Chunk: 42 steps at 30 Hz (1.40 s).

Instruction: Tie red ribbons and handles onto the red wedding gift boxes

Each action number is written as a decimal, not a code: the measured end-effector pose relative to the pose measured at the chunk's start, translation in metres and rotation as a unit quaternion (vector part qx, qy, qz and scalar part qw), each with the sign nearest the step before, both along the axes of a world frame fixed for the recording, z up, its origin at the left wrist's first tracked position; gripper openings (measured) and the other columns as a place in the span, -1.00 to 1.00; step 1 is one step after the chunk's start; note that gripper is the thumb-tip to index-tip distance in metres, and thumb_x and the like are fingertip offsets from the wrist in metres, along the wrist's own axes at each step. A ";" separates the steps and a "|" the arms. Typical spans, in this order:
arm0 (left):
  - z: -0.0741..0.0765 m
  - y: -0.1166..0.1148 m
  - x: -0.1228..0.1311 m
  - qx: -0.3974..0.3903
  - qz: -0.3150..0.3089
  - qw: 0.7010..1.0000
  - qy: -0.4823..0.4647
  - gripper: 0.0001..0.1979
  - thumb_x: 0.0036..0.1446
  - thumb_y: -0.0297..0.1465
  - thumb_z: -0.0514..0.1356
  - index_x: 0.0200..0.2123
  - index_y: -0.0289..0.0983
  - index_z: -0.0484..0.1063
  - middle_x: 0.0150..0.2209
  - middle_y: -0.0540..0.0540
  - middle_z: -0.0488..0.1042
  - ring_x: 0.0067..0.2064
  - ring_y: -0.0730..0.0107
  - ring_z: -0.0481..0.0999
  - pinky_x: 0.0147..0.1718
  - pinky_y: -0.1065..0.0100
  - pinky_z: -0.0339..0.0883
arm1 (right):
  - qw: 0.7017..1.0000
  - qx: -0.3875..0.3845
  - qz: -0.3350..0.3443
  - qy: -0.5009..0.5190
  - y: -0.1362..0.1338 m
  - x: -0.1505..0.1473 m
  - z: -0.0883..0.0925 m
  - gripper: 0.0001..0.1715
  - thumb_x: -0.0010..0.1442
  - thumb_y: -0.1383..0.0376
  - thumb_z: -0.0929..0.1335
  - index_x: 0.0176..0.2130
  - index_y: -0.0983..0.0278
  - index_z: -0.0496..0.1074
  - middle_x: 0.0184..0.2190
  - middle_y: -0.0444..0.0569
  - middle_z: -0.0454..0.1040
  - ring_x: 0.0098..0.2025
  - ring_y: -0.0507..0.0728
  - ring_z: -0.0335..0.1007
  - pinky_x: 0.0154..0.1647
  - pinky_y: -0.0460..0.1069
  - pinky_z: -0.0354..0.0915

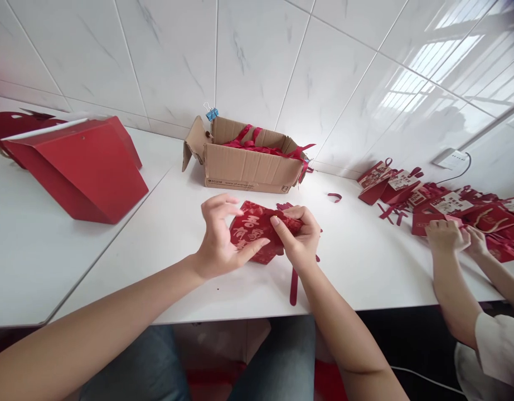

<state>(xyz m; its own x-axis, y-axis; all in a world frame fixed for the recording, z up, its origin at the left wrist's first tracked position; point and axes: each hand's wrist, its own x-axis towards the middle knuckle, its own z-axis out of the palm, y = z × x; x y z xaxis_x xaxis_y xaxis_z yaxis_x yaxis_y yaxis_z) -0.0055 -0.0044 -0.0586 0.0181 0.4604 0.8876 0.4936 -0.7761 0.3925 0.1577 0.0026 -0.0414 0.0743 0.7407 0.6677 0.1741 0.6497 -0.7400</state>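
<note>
A small red gift box (252, 229) with pale printed characters is held tilted above the table in front of me. My right hand (302, 238) pinches its right end between thumb and fingers. On the other side my left hand (218, 236) has its fingers curved and spread apart, the thumb reaching across the box's lower face; whether it presses on the box I cannot tell. Below my right hand a dark red ribbon strip (294, 287) lies on the white table (165, 278). More red pieces behind my right hand are mostly hidden.
A cardboard box (248, 167) full of red ribbons stands by the wall, a blue binder clip (212, 113) on it. Large red folded boxes (90, 172) sit left. Several finished-looking red boxes (401, 186) crowd the right, where another person's hands (447, 236) work. A ribbon loop (335, 196) lies between.
</note>
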 end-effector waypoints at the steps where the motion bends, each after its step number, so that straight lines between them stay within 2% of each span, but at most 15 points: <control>1: -0.003 -0.002 0.003 0.031 0.041 0.998 0.028 -0.48 -0.19 -0.18 0.41 -0.22 -0.18 0.24 -0.12 -0.16 0.21 -0.04 0.09 0.27 -0.11 0.10 0.27 | 1.000 -0.015 -0.009 0.011 0.000 -0.001 0.001 -0.73 0.08 0.23 0.43 -0.47 0.21 0.25 -0.54 -0.19 0.33 -0.47 0.02 0.29 -0.43 -0.04 0.28; 3: -0.007 -0.005 0.011 0.063 0.090 0.989 0.102 -0.59 -0.18 -0.14 0.40 -0.36 -0.20 0.31 -0.24 -0.12 0.19 -0.15 0.14 0.25 -0.18 0.14 0.23 | 0.999 -0.033 -0.019 0.024 -0.001 -0.003 0.002 -0.70 0.07 0.23 0.43 -0.49 0.21 0.22 -0.56 -0.21 0.29 -0.49 0.00 0.25 -0.45 -0.04 0.25; 5: -0.010 -0.008 0.019 0.060 0.120 0.978 0.157 -0.64 -0.14 -0.09 0.36 -0.43 -0.22 0.37 -0.32 -0.11 0.18 -0.24 0.18 0.22 -0.24 0.15 0.16 | 0.999 -0.037 -0.023 0.033 -0.002 -0.005 0.004 -0.69 0.06 0.24 0.43 -0.51 0.22 0.22 -0.57 -0.21 0.28 -0.49 0.00 0.24 -0.45 -0.05 0.24; 8: -0.011 -0.007 0.026 0.009 0.154 0.973 0.174 -0.65 -0.10 -0.07 0.32 -0.45 -0.25 0.46 -0.34 -0.14 0.22 -0.26 0.16 0.20 -0.25 0.14 0.06 | 0.998 -0.033 -0.024 0.046 -0.004 -0.008 0.005 -0.73 0.07 0.26 0.42 -0.50 0.23 0.24 -0.55 -0.21 0.31 -0.47 0.00 0.26 -0.42 -0.05 0.25; 10: -0.010 -0.007 0.028 -0.032 0.157 0.975 0.155 -0.73 -0.02 -0.13 0.30 -0.47 -0.23 0.50 -0.35 -0.14 0.24 -0.24 0.15 0.19 -0.23 0.14 0.03 | 0.998 -0.029 -0.031 0.048 -0.003 -0.009 0.005 -0.73 0.07 0.26 0.42 -0.49 0.23 0.25 -0.54 -0.20 0.34 -0.45 0.00 0.29 -0.40 -0.05 0.27; 15: -0.002 -0.012 0.021 -0.101 0.067 0.985 0.126 -0.82 0.09 -0.29 0.23 -0.49 -0.23 0.50 -0.30 -0.12 0.37 -0.17 0.18 0.26 -0.14 0.14 0.05 | 0.992 -0.049 -0.074 0.086 0.002 -0.006 0.003 -0.70 0.04 0.22 0.45 -0.49 0.26 0.25 -0.53 -0.22 0.31 -0.47 -0.02 0.26 -0.39 -0.06 0.26; 19: 0.012 -0.009 0.003 -0.173 0.036 0.977 0.121 -0.82 0.16 -0.33 0.13 -0.44 -0.28 0.41 -0.35 -0.07 0.47 -0.22 0.25 0.37 -0.11 0.12 0.06 | 0.986 -0.083 -0.068 0.123 0.007 0.002 0.003 -0.65 0.03 0.18 0.45 -0.49 0.26 0.22 -0.54 -0.23 0.28 -0.51 -0.04 0.21 -0.46 -0.08 0.22; 22: 0.025 0.001 -0.013 -0.250 -0.013 0.968 0.023 -0.81 0.14 -0.29 0.16 -0.44 -0.28 0.41 -0.42 -0.04 0.48 -0.32 0.32 0.42 -0.16 0.20 0.17 | 0.987 -0.090 -0.050 0.120 0.008 0.006 0.004 -0.67 0.02 0.20 0.45 -0.49 0.26 0.24 -0.54 -0.22 0.28 -0.52 -0.04 0.21 -0.48 -0.09 0.20; 26: 0.042 0.013 -0.030 -0.312 -0.108 0.928 -0.170 -0.80 -0.01 -0.26 0.32 -0.38 -0.27 0.48 -0.31 -0.07 0.51 -0.22 0.30 0.46 -0.25 0.33 0.30 | 0.998 -0.018 -0.018 0.054 0.006 0.004 0.003 -0.72 0.03 0.28 0.44 -0.50 0.25 0.25 -0.57 -0.22 0.28 -0.51 -0.02 0.23 -0.47 -0.08 0.23; 29: 0.056 0.017 -0.035 -0.296 -0.186 0.907 -0.235 -0.80 -0.05 -0.29 0.36 -0.37 -0.27 0.50 -0.23 -0.10 0.52 -0.15 0.28 0.48 -0.21 0.34 0.36 | 0.997 0.076 0.030 -0.011 0.003 0.000 0.001 -0.78 0.05 0.36 0.42 -0.46 0.24 0.27 -0.53 -0.18 0.35 -0.48 0.00 0.31 -0.45 -0.06 0.29; 32: 0.074 0.014 -0.031 -0.280 -0.210 0.915 -0.202 -0.80 -0.04 -0.30 0.37 -0.33 -0.26 0.52 -0.32 -0.07 0.55 -0.24 0.32 0.52 -0.27 0.36 0.40 | 0.982 0.169 0.053 -0.065 0.002 -0.002 -0.002 -0.81 0.06 0.42 0.41 -0.42 0.23 0.29 -0.51 -0.15 0.38 -0.47 0.02 0.36 -0.46 -0.05 0.33; 35: 0.088 0.009 -0.022 -0.269 -0.181 0.935 -0.145 -0.48 -0.08 -0.34 0.39 0.01 -0.20 0.42 -0.45 0.00 0.54 -0.39 0.39 0.53 -0.37 0.39 0.42 | 0.965 0.239 0.051 -0.094 0.002 -0.001 -0.004 -0.81 0.07 0.43 0.40 -0.36 0.22 0.30 -0.49 -0.13 0.39 -0.45 0.04 0.39 -0.49 -0.04 0.36; 37: 0.093 0.007 -0.016 -0.250 -0.168 0.948 -0.102 -0.40 -0.07 -0.36 0.38 0.10 -0.17 0.36 -0.45 0.01 0.56 -0.39 0.39 0.53 -0.34 0.39 0.43 | 0.958 0.263 0.054 -0.102 0.003 0.000 -0.005 -0.80 0.08 0.42 0.41 -0.34 0.21 0.30 -0.47 -0.12 0.40 -0.43 0.05 0.41 -0.48 -0.03 0.38; 40: 0.093 0.009 -0.014 -0.221 -0.175 0.959 -0.022 -0.78 0.00 -0.36 0.32 -0.21 -0.20 0.56 -0.38 -0.03 0.59 -0.32 0.37 0.54 -0.29 0.40 0.43 | 0.953 0.277 0.063 -0.105 0.004 0.001 -0.005 -0.79 0.07 0.42 0.42 -0.32 0.21 0.31 -0.46 -0.11 0.42 -0.41 0.06 0.43 -0.45 -0.03 0.41; 42: 0.090 0.011 -0.018 -0.243 -0.189 0.951 0.011 -0.90 0.06 -0.37 0.27 -0.34 -0.21 0.60 -0.35 -0.04 0.60 -0.30 0.37 0.55 -0.30 0.41 0.43 | 0.951 0.282 0.066 -0.105 0.004 0.000 -0.005 -0.77 0.06 0.43 0.42 -0.31 0.21 0.32 -0.46 -0.10 0.42 -0.41 0.06 0.43 -0.45 -0.03 0.42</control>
